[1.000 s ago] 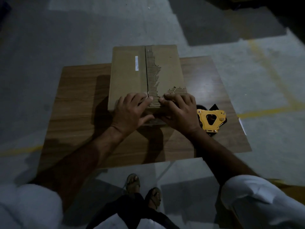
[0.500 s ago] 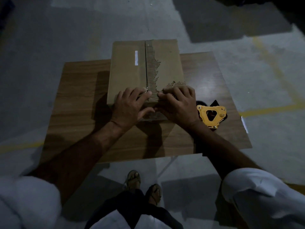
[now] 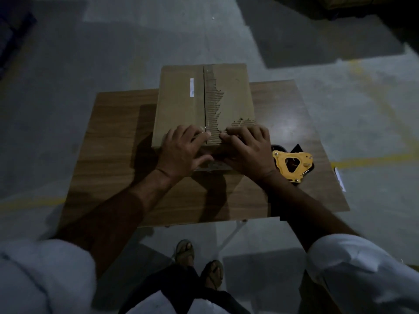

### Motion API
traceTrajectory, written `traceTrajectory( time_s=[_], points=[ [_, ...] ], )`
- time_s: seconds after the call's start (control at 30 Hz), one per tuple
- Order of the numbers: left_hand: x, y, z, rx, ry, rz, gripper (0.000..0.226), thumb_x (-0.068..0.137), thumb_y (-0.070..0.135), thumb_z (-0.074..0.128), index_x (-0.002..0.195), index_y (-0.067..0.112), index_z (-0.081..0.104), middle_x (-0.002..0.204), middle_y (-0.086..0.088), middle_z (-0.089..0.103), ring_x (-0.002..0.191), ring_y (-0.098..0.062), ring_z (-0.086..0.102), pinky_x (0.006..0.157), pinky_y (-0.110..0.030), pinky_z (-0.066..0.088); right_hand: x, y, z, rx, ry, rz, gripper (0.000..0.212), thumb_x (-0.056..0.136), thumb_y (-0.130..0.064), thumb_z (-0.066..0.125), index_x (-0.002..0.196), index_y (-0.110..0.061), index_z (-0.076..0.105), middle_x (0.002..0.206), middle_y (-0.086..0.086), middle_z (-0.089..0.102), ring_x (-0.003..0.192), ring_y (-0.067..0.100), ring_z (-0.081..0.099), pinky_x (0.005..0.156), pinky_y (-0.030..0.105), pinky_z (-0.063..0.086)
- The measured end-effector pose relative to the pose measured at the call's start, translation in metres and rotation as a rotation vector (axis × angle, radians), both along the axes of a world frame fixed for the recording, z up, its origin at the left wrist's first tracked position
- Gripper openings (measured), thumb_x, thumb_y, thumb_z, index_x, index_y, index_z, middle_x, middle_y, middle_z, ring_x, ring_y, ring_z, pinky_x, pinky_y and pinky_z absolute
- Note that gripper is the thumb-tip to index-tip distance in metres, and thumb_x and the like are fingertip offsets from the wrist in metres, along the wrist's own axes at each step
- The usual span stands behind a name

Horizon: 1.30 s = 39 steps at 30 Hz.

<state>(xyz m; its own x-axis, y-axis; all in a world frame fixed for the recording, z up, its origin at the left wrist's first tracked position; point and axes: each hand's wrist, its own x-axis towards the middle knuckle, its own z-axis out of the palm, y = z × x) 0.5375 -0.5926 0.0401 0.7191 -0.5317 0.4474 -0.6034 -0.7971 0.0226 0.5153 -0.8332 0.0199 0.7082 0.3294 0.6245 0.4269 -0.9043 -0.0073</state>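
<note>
On the wooden tabletop (image 3: 118, 155) a cardboard box (image 3: 181, 98) lies with its long axis running straight away from the person, its far end overhanging the tabletop's far edge. The centre seam (image 3: 204, 96) follows that same axis, with a torn strip of bare corrugation just to its right. Both hands sit at the box's near end, one on each side of the seam and about equally near it: the left hand (image 3: 183, 150) on its left, the right hand (image 3: 249, 150) on its right. Left fingers (image 3: 192, 134) lie close together and fairly flat on the lid, tips touching the seam, while the thumb reaches across the near wall. Right fingers (image 3: 243, 132) are slightly bent, tips pressed onto the lid beside the torn strip, holding nothing that shows. Both forearms come in low, wrists angled toward each other. The work looks like pressing the closure down at the near edge, so a next stroke would likely run away from the body along the seam. A yellow tape dispenser (image 3: 292, 164) lies just beside the right wrist.
</note>
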Motion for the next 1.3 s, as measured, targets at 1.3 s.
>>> traceTrajectory(
  time_s=[1.3],
  points=[
    [0.031, 0.040, 0.028, 0.028, 0.168, -0.277, 0.062, 0.074, 0.043, 0.090, 0.124, 0.016, 0.065, 0.126, -0.005, 0.063, 0.104, -0.024, 0.053, 0.083, -0.042, 0.052, -0.017, 0.071, -0.001, 0.209, 0.136, -0.367, 0.068, 0.072, -0.068, 0.077, 0.109, -0.013, 0.066, 0.124, 0.013, 0.062, 0.116, 0.032, 0.050, 0.105, 0.049, 0.034]
  ],
)
